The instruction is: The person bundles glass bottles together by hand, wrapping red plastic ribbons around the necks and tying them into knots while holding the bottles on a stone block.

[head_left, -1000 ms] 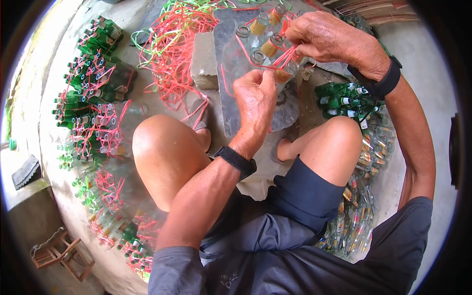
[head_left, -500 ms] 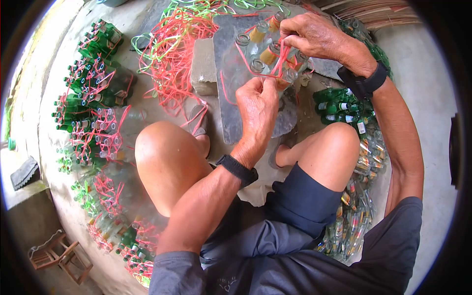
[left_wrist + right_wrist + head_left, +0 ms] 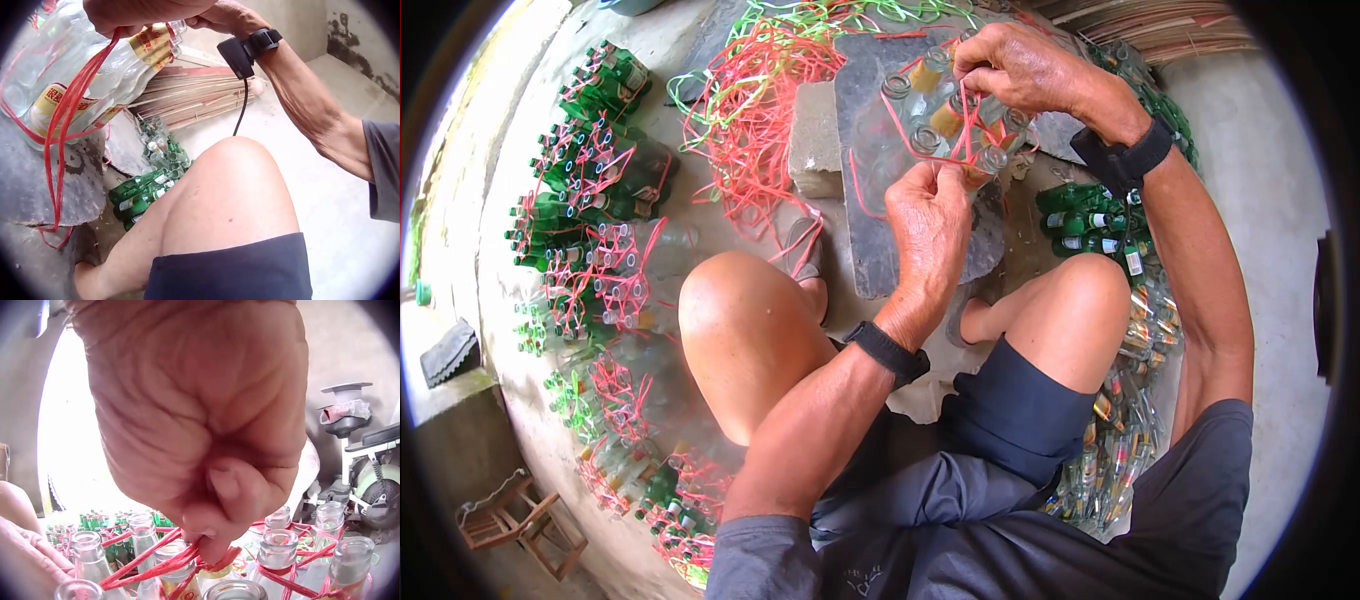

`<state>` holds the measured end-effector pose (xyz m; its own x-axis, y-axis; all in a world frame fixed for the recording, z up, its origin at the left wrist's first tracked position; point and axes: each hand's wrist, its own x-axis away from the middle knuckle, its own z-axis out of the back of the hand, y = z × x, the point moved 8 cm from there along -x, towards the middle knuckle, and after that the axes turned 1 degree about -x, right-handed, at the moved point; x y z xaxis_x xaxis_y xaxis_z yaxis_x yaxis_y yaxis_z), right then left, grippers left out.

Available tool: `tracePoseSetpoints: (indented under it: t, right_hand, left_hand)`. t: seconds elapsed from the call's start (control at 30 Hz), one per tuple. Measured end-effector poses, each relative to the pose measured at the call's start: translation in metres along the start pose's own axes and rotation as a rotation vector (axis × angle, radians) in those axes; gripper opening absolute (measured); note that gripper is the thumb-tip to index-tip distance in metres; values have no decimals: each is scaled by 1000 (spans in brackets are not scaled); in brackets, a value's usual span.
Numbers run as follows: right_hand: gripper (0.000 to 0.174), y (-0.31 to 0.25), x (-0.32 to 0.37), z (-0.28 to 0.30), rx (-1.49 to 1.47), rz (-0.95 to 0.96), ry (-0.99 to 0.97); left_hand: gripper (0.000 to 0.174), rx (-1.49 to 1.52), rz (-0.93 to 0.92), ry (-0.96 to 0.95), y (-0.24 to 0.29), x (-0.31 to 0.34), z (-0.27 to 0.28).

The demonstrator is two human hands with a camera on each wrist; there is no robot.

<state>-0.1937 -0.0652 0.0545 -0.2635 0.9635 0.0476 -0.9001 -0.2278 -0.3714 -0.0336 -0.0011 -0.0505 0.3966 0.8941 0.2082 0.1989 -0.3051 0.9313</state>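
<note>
A cluster of clear glass bottles with yellow labels stands upright on a dark stone slab, red plastic strap wound around it. My left hand pinches the strap between thumb and index finger at the near edge of the cluster. Strands hang below that hand in the left wrist view. Over the far right bottle necks, my right hand pinches another stretch of strap, its fingers curled. Red strands run from those fingertips across the necks in the right wrist view.
Tangled red and green strapping lies beyond a concrete block left of the slab. Tied green bottles line the left floor. More green bottles and loose clear bottles lie to the right, near a stick bundle.
My right hand has moved left over the bottle necks, drawing the strap with it. The bunched strands now look tauter and straighter. My left hand has shifted slightly toward me, still pinching.
</note>
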Motion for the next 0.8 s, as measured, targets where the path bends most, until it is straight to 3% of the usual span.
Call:
tracePoseSetpoints:
  t: [0.1,0.17,0.3,0.5,0.57,0.67,0.8]
  right_hand:
    - [15,1,-2,0,84,28,15]
    - [15,7,-6,-7,18,-11,-62]
    - [15,3,-6,-5,-73,23,-28]
    - [14,-3,-8,-3,-180,-111,-124]
    - [14,2,-15,-6,-76,11,-105]
    - [15,8,-22,-11,38,35,-172]
    - [18,7,-21,-15,-35,70,-80]
  left_hand:
    - [28,-10,-6,0,2,1,1]
    - [28,-27,-8,2,1,1,1]
    - [28,-9,-34,9,0,0,1]
    - [28,-11,-48,28,0,1,-1]
    - [28,-4,-43,27,1,1,-1]
    - [28,-20,-3,30,2,3,0]
    - [29,-33,9,22,0,3,-1]
